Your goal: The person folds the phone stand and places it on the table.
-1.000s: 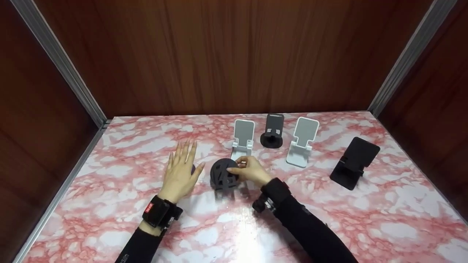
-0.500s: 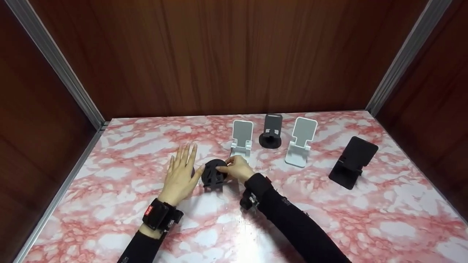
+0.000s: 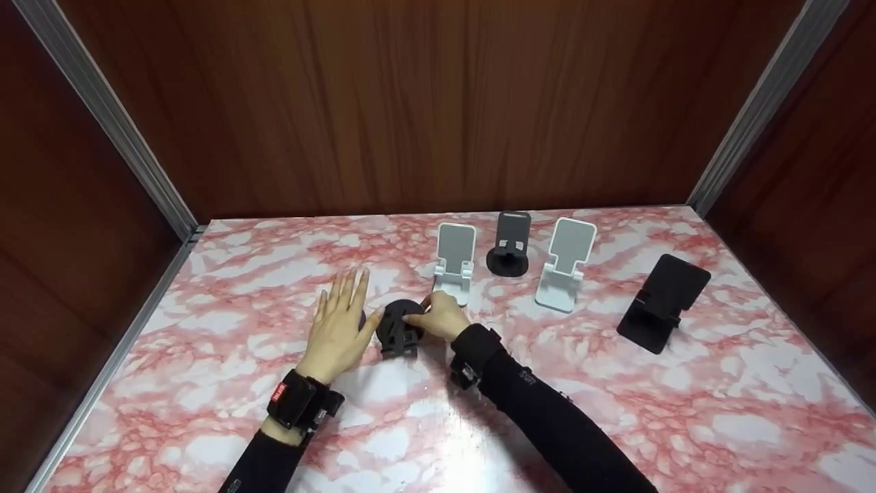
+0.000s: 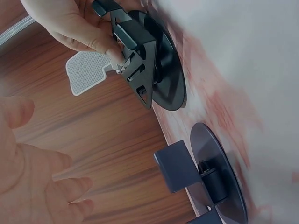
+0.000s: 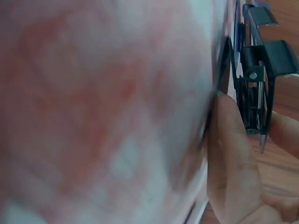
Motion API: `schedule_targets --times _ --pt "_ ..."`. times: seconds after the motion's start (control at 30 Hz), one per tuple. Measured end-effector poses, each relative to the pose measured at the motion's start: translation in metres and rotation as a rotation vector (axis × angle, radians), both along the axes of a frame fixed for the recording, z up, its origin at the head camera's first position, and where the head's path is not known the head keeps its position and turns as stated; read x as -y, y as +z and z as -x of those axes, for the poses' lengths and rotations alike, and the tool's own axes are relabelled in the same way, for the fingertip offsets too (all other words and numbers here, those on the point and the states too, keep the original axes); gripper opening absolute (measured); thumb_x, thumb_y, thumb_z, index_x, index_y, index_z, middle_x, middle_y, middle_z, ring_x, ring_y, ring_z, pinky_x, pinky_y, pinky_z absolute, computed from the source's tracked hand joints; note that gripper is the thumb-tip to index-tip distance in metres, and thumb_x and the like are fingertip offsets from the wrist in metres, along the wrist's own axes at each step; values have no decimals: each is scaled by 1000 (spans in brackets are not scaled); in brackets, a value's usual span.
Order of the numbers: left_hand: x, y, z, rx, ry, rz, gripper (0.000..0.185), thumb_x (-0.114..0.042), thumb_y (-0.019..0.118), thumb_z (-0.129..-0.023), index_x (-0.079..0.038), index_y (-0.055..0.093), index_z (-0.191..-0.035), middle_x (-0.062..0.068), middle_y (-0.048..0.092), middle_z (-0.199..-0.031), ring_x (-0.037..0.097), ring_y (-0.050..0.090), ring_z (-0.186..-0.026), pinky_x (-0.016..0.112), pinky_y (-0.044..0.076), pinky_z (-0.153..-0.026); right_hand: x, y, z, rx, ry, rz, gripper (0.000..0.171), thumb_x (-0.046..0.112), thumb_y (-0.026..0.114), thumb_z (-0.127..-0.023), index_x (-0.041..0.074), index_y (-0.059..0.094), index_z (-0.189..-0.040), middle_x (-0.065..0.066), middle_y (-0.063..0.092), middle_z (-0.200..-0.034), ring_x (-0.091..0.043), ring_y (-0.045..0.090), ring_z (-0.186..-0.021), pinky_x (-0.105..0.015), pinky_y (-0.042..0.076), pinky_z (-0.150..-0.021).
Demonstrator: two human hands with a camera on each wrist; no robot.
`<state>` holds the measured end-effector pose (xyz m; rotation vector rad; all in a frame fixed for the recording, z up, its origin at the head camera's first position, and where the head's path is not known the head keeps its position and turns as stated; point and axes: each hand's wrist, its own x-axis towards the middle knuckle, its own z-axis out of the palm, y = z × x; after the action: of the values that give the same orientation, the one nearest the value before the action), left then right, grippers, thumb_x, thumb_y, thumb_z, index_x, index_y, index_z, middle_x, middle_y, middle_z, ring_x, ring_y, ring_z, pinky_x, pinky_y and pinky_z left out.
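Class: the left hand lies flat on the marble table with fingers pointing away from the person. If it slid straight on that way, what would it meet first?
Probably nothing: ahead of the left hand only bare table shows, up to the wooden back wall. The white stand sits off to the right.

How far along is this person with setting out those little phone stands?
Four stands already sit along the back: a white stand, a black round stand, another white one and a black one. The right hand grips a dark round-based stand; the left hand lies flat beside it, another round-based stand nearby.

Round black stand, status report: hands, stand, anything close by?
Right hand grips round black stand on table. Left hand open, flat beside it. Second black stand under left hand.
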<state>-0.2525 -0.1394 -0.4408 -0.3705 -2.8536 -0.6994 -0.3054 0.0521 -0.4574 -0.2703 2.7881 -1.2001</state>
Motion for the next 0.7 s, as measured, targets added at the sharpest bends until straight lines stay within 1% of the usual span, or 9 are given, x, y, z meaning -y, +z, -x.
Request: schedule_targets --times 0.1,0.17,0.23,0.33,0.43,0.53,0.7 --pt "0 1 0 2 1 5 68 -42 41 -105 -9 16 -159 15 9 -166 34 3 -154 56 5 -125 3 4 -1 -43 23 -69 30 23 77 -84 -4 65 -83 -16 69 -84 -22 59 -73 -27 45 -61" --pt "1 1 0 4 0 10 68 -42 41 -105 -9 16 -159 15 9 -166 34 3 -154 56 5 -125 4 7 -1 -78 44 -134 31 24 77 -84 -4 64 -82 -16 69 -82 -24 61 -72 -31 48 -61" --pt "1 1 0 1 1 12 68 -43 40 -105 -9 16 -159 16 10 -166 34 4 -154 56 6 -125 6 8 -1 -103 58 -205 32 25 76 -85 -5 65 -83 -18 70 -83 -27 65 -75 -36 53 -65" --pt "1 0 0 1 0 14 68 -43 40 -105 -9 16 -159 16 10 -166 34 4 -154 56 6 -125 7 10 -1 -109 76 -302 34 26 76 -86 -6 65 -94 -23 72 -92 -34 70 -87 -44 57 -77" --pt "1 -1 -1 1 -1 19 68 -44 40 -105 -9 16 -159 16 11 -166 34 5 -154 56 7 -125 8 12 -1 -81 84 -371 39 28 75 -88 -3 62 -108 -25 71 -104 -39 69 -99 -49 57 -85" --pt "1 -2 -1 1 -1 18 68 -44 40 -105 -9 16 -159 17 12 -165 34 5 -154 56 7 -125 8 13 -2 -75 90 -415 43 29 75 -88 0 59 -115 -26 70 -109 -40 69 -102 -50 57 -85" --pt "1 -2 -1 -4 -4 10 68 -44 40 -104 -9 17 -158 16 12 -165 34 5 -154 56 6 -125 10 14 -3 -97 63 -457 46 31 77 -87 4 59 -119 -24 70 -111 -41 69 -100 -52 59 -80"
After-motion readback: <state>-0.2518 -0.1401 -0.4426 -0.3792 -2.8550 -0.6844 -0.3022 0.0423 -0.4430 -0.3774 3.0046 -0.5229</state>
